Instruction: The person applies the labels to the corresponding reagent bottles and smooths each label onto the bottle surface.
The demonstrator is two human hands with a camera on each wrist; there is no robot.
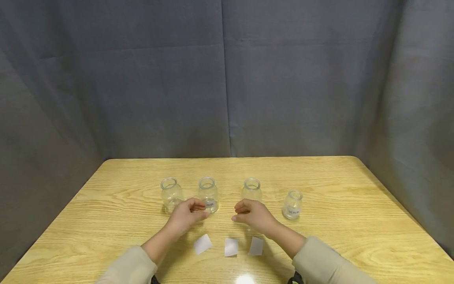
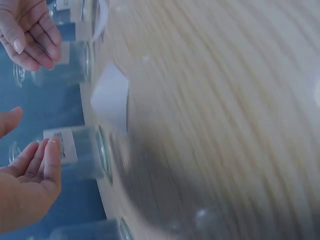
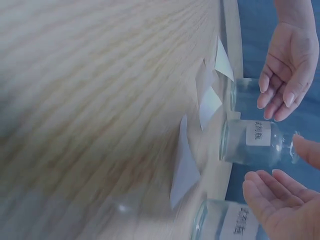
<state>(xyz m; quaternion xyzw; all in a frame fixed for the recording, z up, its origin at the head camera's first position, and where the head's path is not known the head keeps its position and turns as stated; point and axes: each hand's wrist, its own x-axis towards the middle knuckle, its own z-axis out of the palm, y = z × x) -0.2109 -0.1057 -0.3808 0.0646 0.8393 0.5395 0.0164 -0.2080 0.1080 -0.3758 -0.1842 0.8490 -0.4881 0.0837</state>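
My left hand [image 1: 187, 215] and right hand [image 1: 253, 216] hover over the table, facing each other with a gap between. Their fingers are loosely bent, and nothing shows in either. Just behind the left fingertips stands a clear glass jar [image 1: 207, 191] with a white label [image 1: 211, 204]. Another jar [image 1: 251, 192] is partly hidden by my right hand; in the right wrist view, a label [image 3: 258, 133] with dark writing shows on a jar beyond the fingers. Three white paper slips [image 1: 203, 244] [image 1: 231, 247] [image 1: 256, 246] lie in front of the hands.
A third large jar [image 1: 171, 192] stands at the left end of the row. A smaller labelled jar [image 1: 292, 205] stands at the right. The wooden table [image 1: 117, 189] is bounded by dark grey curtains [image 1: 159, 86] behind and at both sides.
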